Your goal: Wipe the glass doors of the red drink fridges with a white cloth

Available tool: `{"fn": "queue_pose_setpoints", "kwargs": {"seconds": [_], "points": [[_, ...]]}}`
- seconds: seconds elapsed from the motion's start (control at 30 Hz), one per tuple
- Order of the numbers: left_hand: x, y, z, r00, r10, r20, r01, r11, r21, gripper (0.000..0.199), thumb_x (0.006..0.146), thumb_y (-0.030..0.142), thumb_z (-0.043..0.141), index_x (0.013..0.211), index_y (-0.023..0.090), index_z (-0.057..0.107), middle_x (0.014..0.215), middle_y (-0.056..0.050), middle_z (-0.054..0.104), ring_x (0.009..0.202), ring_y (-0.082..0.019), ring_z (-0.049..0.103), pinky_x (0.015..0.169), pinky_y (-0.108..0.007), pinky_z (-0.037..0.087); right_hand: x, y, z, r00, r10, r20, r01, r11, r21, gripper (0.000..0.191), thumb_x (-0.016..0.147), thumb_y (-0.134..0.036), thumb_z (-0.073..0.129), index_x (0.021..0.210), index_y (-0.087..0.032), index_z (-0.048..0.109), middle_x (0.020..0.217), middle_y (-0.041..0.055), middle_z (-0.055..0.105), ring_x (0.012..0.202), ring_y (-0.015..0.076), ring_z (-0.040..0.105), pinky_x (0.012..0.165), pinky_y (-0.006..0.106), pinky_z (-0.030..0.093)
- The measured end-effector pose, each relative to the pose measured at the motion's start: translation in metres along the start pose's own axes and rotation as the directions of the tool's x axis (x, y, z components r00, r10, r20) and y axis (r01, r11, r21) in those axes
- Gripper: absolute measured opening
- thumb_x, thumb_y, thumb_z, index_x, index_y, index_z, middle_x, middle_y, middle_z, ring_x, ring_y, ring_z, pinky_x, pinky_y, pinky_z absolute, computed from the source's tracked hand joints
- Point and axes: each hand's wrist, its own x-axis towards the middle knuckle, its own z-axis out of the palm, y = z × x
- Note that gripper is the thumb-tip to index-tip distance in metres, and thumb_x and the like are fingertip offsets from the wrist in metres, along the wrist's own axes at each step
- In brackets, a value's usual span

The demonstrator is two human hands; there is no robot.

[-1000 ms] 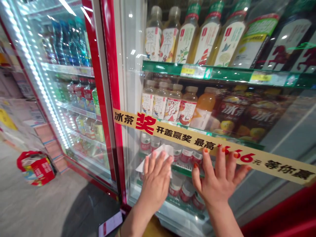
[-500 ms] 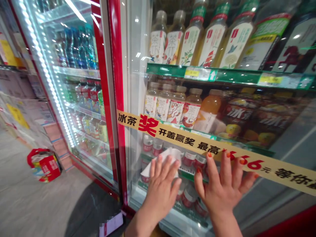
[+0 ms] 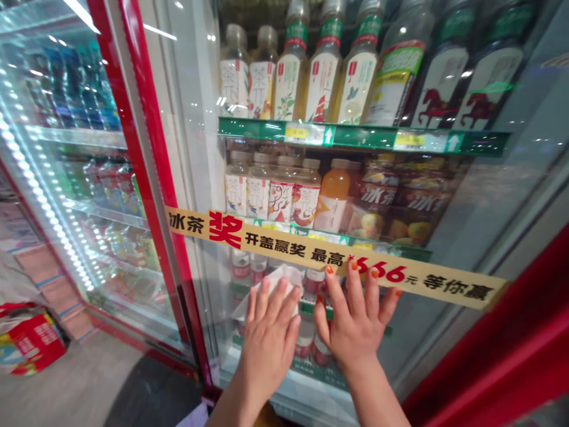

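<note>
My left hand (image 3: pixel 272 332) lies flat against the glass door (image 3: pixel 427 341) of a drinks fridge, fingers stretched out. Under its fingers is a white wipe (image 3: pixel 284 274), paper or thin cloth, pressed to the glass; part of it is hidden by the hand. To the right, my right hand (image 3: pixel 355 323) rests on the same door with spread fingers and orange-red nails, nothing in it. Its fingertips reach the lower edge of a yellow printed strip (image 3: pixel 275 244) that runs across the door.
Behind the glass stand tea bottles (image 3: pixel 288 83) on green-edged shelves (image 3: pixel 355 133). A red door frame (image 3: pixel 489 362) slopes at the lower right. On the left is another lit fridge (image 3: pixel 80 136). A red package (image 3: pixel 33 338) sits on the floor (image 3: pixel 84 382) near stacked boxes (image 3: pixel 42 261).
The view has swung to the right, so the door and both hands appear further left. Both hands remain flat on the glass, the wipe still under the left one.
</note>
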Motion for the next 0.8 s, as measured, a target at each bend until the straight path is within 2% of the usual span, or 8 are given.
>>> {"fn": "queue_pose_setpoints", "kwargs": {"seconds": [0.1,0.2,0.27,0.37,0.43,0.53,0.67,0.8], "points": [[0.008,-0.032,-0.004,0.986,-0.156,-0.067,0.155,0.988,-0.009,0.087,0.108,0.020,0.058,0.181,0.027,0.010,0.189,-0.009,0.010,0.177,-0.029,-0.001,0.144,-0.054,0.014,0.003,-0.001,0.000,1.000,-0.010,0.001,0.010,1.000,-0.007,0.077,0.103,-0.038,0.059,0.176,-0.032,0.034,0.183,0.0051,0.038,0.172,0.0326,0.030,0.142,0.062,0.012],[0.048,-0.030,-0.010,0.960,-0.248,-0.128,0.239,0.967,-0.085,0.086,0.111,0.023,0.052,0.181,0.029,0.003,0.189,-0.009,-0.002,0.176,-0.030,-0.008,0.143,-0.061,0.007,0.003,-0.001,0.000,1.000,-0.013,-0.002,0.013,1.000,-0.008,0.075,0.104,-0.038,0.058,0.176,-0.031,0.035,0.184,0.0052,0.034,0.173,0.0308,0.025,0.143,0.060,0.010],[0.064,-0.010,-0.006,0.973,-0.181,-0.143,0.166,0.980,-0.109,0.084,0.111,0.021,0.049,0.181,0.032,0.004,0.190,-0.006,0.001,0.176,-0.030,-0.009,0.142,-0.063,0.001,0.002,0.000,-0.001,1.000,-0.012,-0.003,0.012,1.000,0.007,0.073,0.105,-0.036,0.055,0.175,-0.031,0.036,0.183,0.0052,0.037,0.174,0.0304,0.024,0.142,0.061,0.011],[0.048,0.021,0.008,0.995,-0.002,-0.101,-0.007,0.996,-0.093,0.082,0.108,0.015,0.048,0.180,0.033,0.013,0.186,-0.002,0.026,0.177,-0.027,-0.002,0.143,-0.059,-0.003,0.001,0.001,-0.001,1.000,-0.022,-0.017,0.022,0.999,0.029,0.071,0.106,-0.028,0.051,0.175,-0.030,0.036,0.179,0.0054,0.045,0.174,0.0270,0.024,0.143,0.061,0.011],[0.023,0.023,0.014,0.997,0.050,-0.064,-0.054,0.997,-0.063,0.081,0.107,0.014,0.050,0.179,0.035,0.021,0.181,0.000,0.039,0.177,-0.025,0.004,0.145,-0.054,0.000,0.001,0.001,-0.002,0.999,-0.030,-0.027,0.031,0.999,0.037,0.071,0.106,-0.026,0.049,0.175,-0.027,0.036,0.177,0.0059,0.046,0.174,0.0246,0.023,0.144,0.057,0.009],[0.006,0.006,0.010,0.998,-0.019,-0.056,0.016,0.998,-0.054,0.082,0.107,0.014,0.054,0.179,0.035,0.023,0.185,-0.002,0.032,0.177,-0.027,0.008,0.145,-0.052,0.011,0.004,0.001,-0.002,0.999,-0.031,-0.015,0.032,0.999,0.044,0.070,0.107,-0.027,0.047,0.175,-0.024,0.036,0.180,0.0060,0.042,0.175,0.0247,0.020,0.144,0.056,0.007],[0.052,0.005,-0.007,0.986,-0.136,-0.100,0.122,0.983,-0.137,0.079,0.111,0.020,0.049,0.180,0.033,0.013,0.190,-0.005,0.010,0.177,-0.030,-0.002,0.143,-0.059,0.007,0.007,-0.001,-0.001,0.999,-0.027,-0.025,0.029,0.997,0.071,0.072,0.106,-0.026,0.048,0.176,-0.022,0.032,0.185,0.0036,0.028,0.175,0.0235,0.018,0.145,0.054,0.005],[0.078,0.035,-0.007,0.998,0.052,-0.037,-0.057,0.991,-0.122,0.074,0.111,0.023,0.048,0.179,0.034,0.022,0.187,0.001,0.024,0.177,-0.026,-0.006,0.143,-0.057,-0.008,0.004,0.009,-0.014,0.998,0.002,-0.058,0.011,0.977,0.213,0.083,0.102,-0.016,0.051,0.179,-0.021,0.021,0.189,0.0047,0.014,0.175,0.0244,0.020,0.144,0.053,0.016]]}}
